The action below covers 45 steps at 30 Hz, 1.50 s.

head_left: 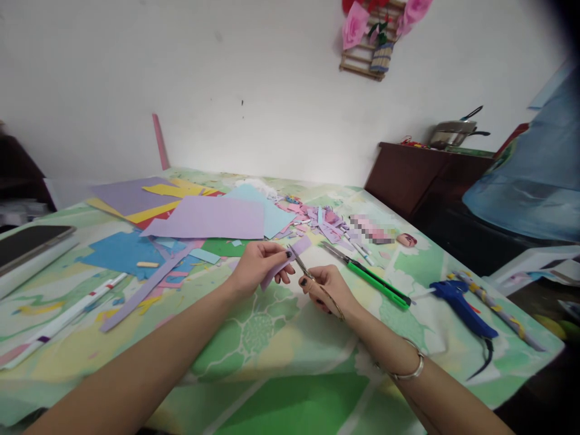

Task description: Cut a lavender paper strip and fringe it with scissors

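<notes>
My left hand [263, 266] pinches a small strip of light purple paper [301, 244], which sticks out past the thumb and also hangs below the fingers. Closed around the handles of a pair of scissors [299, 263] is my right hand [330, 290]; the blades reach up and left to the strip, close to my left thumb. Whether the blades are cutting into it I cannot tell. A green utility knife [378, 283] lies just right of my right hand. Behind my left hand a larger light purple sheet [212, 217] lies on other coloured sheets.
Paper scraps [328, 223] are heaped beyond my hands. A blue glue gun [464, 308] and a wrapped stick [502, 314] lie at the right. On the left are a phone [31, 241], a long white stick [63, 320] and blue sheets [113, 257]. A water jug [525, 163] stands far right.
</notes>
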Tool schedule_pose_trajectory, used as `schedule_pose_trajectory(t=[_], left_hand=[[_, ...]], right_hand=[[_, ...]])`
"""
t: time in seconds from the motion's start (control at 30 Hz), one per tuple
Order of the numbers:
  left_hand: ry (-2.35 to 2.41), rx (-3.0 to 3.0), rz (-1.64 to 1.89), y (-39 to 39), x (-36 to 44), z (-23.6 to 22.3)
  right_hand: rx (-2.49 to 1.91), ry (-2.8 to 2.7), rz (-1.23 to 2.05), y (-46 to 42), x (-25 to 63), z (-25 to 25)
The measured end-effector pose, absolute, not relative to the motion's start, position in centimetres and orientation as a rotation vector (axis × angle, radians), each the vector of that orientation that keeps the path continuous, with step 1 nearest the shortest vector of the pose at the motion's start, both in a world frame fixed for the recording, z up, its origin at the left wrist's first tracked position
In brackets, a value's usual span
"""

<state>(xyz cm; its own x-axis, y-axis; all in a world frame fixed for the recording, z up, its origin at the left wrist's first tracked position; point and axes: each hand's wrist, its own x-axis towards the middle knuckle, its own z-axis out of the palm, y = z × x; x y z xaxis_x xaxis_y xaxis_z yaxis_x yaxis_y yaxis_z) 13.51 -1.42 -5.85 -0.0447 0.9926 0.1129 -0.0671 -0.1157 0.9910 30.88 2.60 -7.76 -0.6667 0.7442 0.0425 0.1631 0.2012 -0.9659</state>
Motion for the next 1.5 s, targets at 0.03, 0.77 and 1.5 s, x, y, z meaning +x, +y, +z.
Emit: schedule_pose_trajectory(t=[0.03,0.77,1.5], left_hand=[[1.133,1.218,1.356,-1.42,13.52,-5.82],[1.109,1.185,1.357,-1.11,13.35,-6.22],[1.126,1.176,1.349,-1.11,13.5,-6.06]], right_hand=[[-0.845,-1.97,1.482,2.62,30.87,-7.79],[-0.887,-2.001,1.374,2.92,30.87,-8.34],[-0.91,-2.073,1.281,2.72,30.76,-7.9]])
